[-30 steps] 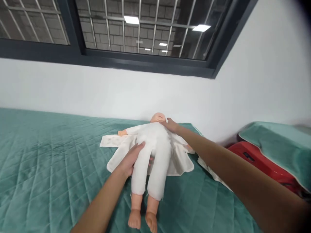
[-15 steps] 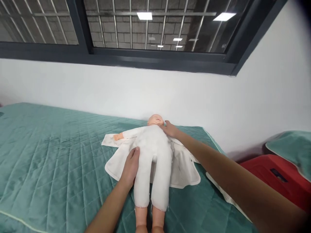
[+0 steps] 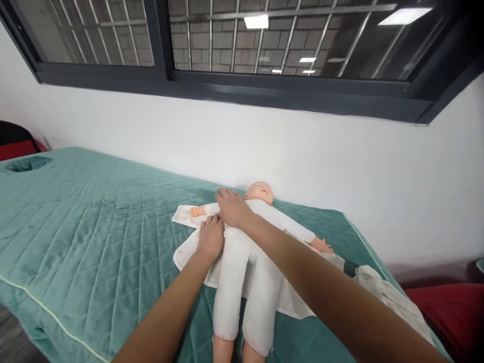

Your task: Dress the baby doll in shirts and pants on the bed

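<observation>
A baby doll (image 3: 242, 237) with a white cloth body lies on its back, its head against the wall side. Beneath it a white baby garment (image 3: 297, 300) is spread open, one sleeve (image 3: 183, 216) stretched out under the doll's forearm at the left. My right hand (image 3: 232, 207) reaches across the doll's chest and lies over its shoulder and upper arm on the left, fingers extended. Just below, my left hand (image 3: 210, 236) rests along the doll's side, on the garment, fingers slightly bent. The doll's other arm (image 3: 298, 230) extends to the right, over the cloth.
A green quilted cover (image 3: 94, 227) lies under everything, with a dark hole (image 3: 28, 164) at the far left. Crumpled pale cloth (image 3: 389, 295) lies near the right edge. A red object (image 3: 446, 312) stands beyond it. Behind are the white wall (image 3: 189, 136) and a barred window (image 3: 287, 38).
My right hand has moved from beside the doll's neck on the right across to its shoulder on the left. My left hand has shifted up towards the doll's armpit. The view has turned left.
</observation>
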{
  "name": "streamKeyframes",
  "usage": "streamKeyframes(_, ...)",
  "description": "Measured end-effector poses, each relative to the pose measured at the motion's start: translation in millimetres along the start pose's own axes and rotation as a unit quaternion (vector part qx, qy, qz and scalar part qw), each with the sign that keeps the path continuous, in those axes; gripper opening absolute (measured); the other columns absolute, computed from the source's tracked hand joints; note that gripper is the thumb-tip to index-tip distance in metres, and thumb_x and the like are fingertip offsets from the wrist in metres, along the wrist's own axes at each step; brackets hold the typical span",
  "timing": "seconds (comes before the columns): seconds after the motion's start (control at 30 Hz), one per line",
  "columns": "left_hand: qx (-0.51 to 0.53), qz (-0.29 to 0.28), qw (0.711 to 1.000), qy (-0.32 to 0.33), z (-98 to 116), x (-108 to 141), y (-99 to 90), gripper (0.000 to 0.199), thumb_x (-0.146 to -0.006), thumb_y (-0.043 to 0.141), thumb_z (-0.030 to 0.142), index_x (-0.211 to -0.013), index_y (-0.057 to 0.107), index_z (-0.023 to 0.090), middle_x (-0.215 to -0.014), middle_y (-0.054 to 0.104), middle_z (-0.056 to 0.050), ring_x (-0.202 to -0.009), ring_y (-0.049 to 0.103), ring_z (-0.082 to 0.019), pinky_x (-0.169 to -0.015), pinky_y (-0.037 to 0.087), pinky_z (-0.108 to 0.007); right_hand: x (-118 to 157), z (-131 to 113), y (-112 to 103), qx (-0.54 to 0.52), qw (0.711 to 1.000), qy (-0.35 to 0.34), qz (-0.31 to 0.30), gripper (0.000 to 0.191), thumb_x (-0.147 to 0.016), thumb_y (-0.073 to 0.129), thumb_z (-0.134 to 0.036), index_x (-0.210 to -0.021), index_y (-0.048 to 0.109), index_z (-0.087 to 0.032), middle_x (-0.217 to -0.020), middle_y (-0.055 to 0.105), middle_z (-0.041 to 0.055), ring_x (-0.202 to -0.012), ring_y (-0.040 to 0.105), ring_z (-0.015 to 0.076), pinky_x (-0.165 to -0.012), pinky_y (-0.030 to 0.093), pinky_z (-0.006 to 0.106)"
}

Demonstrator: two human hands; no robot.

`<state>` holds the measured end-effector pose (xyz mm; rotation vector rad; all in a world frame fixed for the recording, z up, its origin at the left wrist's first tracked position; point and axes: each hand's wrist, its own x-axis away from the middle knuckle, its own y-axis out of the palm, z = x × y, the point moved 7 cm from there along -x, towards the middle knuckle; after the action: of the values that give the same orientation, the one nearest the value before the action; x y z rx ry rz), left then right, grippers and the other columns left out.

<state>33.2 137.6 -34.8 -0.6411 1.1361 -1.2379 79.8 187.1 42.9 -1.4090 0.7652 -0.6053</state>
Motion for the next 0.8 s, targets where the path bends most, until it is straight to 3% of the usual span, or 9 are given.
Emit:
streamKeyframes(0.2,0.034,0.027,0.999,-0.016,-7.6,-2.2,1.2,0.032,-0.086,0.041,0.005,-0.106,0.063,0.017,-0.113,0.061,-0.014,-0.103,0.053,-0.028,-0.088,0.041,-0.042,-25.9,19.7,31.6,0.006,0.994,0.041,-0.098,0.035,-0.082,0.064,-0.025,-0.116,0.061,-0.016,-0.122,0.063,0.0184,-0.106,0.062,0.033,-0.089,0.047,0.045)
streamKeyframes(0.3,0.11,0.091,0.989,-0.05,-19.9,-5.1,-3.6,0.018,-0.089,0.045,0.013,-0.088,0.063,0.018,-0.099,0.061,-0.012,-0.098,0.054,-0.026,-0.087,0.043,-0.04,-16.3,30.3,25.4,0.001,0.994,0.04,-0.101,0.032,-0.084,0.063,-0.03,-0.114,0.061,-0.02,-0.119,0.066,0.0149,-0.104,0.064,0.0317,-0.085,0.047,0.041)
streamKeyframes(0.43,0.232,0.192,0.943,-0.141,-46.8,-2.0,-10.9,0.014,-0.089,0.05,0.023,-0.077,0.058,0.019,-0.085,0.06,-0.007,-0.087,0.055,-0.023,-0.081,0.043,-0.036,12.1,45.3,8.2,-0.003,0.996,0.047,-0.081,0.03,-0.085,0.061,-0.03,-0.114,0.06,-0.022,-0.119,0.066,0.0119,-0.104,0.063,0.03,-0.081,0.045,0.036)
streamKeyframes(0.63,0.293,0.205,0.916,-0.183,-55.9,2.5,-12.6,0.013,-0.086,0.054,0.028,-0.077,0.059,0.02,-0.076,0.063,-0.002,-0.073,0.057,-0.019,-0.072,0.041,-0.031,51.3,58.9,-8.7,-0.017,0.998,0.048,-0.043,0.03,-0.09,0.055,-0.037,-0.115,0.059,-0.022,-0.114,0.066,0.0097,-0.098,0.063,0.0261,-0.075,0.043,0.033)
streamKeyframes(0.8,0.347,0.232,0.884,-0.211,-62.0,8.0,-15.2,0.012,-0.081,0.055,0.026,-0.08,0.064,0.018,-0.081,0.068,-0.003,-0.078,0.06,-0.018,-0.075,0.043,-0.029,64.6,54.9,-10.6,-0.036,0.999,0.026,-0.022,0.032,-0.091,0.054,-0.042,-0.119,0.058,-0.026,-0.114,0.066,0.0057,-0.1,0.062,0.0235,-0.078,0.042,0.031)
